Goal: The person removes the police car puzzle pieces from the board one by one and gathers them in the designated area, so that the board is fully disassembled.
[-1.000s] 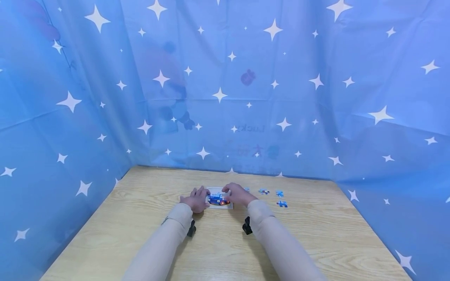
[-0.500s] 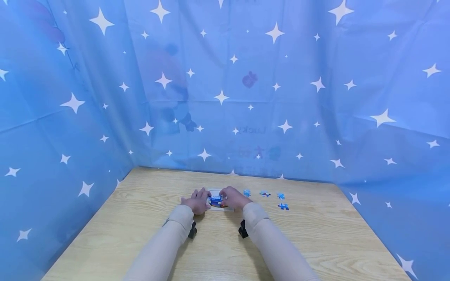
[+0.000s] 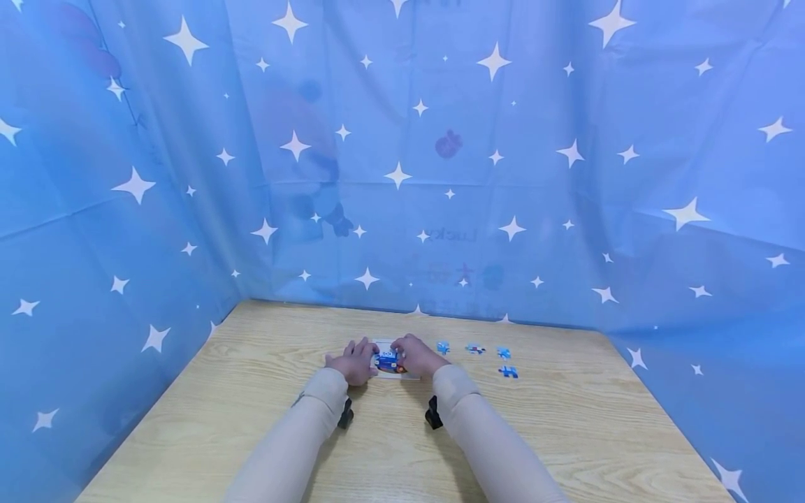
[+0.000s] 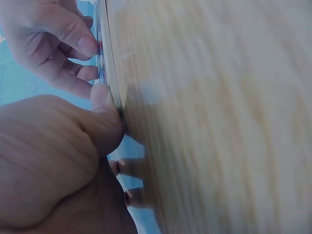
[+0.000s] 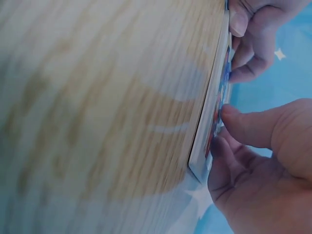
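A small jigsaw puzzle [image 3: 386,359] with a blue cartoon car and a white border lies flat at the back middle of the table. My left hand [image 3: 353,362] holds its left side, the thumb [image 4: 105,100] at the near edge and the fingers on the far side. My right hand [image 3: 420,356] reaches over the right part of the picture. Its bent thumb [image 5: 230,111] and fingertips touch the picture surface. I cannot tell whether a separate piece is between them. The hand covers the right part of the car.
Several loose blue puzzle pieces lie right of the right hand, among them one close to it [image 3: 443,346] and a front one [image 3: 508,372]. The wooden table [image 3: 390,447] ends at a blue star-patterned curtain [image 3: 402,209] behind and at the sides.
My right hand has moved slightly left and down onto the picture, covering the red wheels. The nearest loose piece is more exposed. The left hand keeps its place; the view has shifted slightly.
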`<control>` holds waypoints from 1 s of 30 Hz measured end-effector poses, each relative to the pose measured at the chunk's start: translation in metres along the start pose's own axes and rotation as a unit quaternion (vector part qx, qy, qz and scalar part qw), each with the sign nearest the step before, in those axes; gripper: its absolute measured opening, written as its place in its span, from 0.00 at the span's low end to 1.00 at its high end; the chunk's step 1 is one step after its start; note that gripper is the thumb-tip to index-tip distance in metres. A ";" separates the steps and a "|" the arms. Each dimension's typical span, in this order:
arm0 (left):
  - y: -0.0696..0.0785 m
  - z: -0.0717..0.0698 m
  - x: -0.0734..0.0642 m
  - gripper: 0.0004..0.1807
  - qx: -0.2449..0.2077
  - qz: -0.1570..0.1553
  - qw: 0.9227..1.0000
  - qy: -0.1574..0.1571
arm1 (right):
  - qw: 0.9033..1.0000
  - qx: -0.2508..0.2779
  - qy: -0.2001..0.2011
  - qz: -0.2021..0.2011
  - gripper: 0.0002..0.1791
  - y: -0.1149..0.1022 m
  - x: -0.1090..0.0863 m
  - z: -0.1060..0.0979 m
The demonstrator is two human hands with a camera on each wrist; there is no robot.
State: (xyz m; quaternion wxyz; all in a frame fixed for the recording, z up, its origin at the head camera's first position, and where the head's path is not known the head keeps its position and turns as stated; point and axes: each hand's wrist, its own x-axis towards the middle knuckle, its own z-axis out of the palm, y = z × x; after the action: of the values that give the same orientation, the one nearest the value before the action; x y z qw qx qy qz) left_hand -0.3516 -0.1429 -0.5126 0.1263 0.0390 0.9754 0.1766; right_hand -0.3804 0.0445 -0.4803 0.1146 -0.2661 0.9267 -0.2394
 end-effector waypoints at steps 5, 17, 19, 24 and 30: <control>0.000 0.000 0.001 0.26 0.001 0.000 1.000 0.002 | 1.000 -0.004 0.010 -0.006 0.19 0.001 0.001 0.001; 0.001 0.001 -0.001 0.26 0.011 -0.002 1.000 -0.002 | 0.998 0.050 0.027 0.029 0.18 0.001 0.001 0.004; 0.001 0.001 -0.002 0.25 0.012 0.004 1.000 0.001 | 0.997 0.061 0.034 0.035 0.19 0.000 0.001 0.005; 0.008 -0.011 -0.015 0.23 0.003 0.009 1.000 0.003 | 0.997 0.061 0.038 0.035 0.18 0.000 0.001 0.004; 0.012 -0.017 -0.023 0.23 0.007 0.011 1.000 -0.001 | 0.998 0.042 0.035 0.030 0.18 0.001 0.002 0.005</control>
State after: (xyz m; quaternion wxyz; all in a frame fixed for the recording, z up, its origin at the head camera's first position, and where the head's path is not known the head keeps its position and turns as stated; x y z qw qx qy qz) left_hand -0.3335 -0.1402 -0.4881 0.1253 0.0509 0.9759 0.1713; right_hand -0.3812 0.0420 -0.4853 0.1004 -0.2247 0.9268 -0.2837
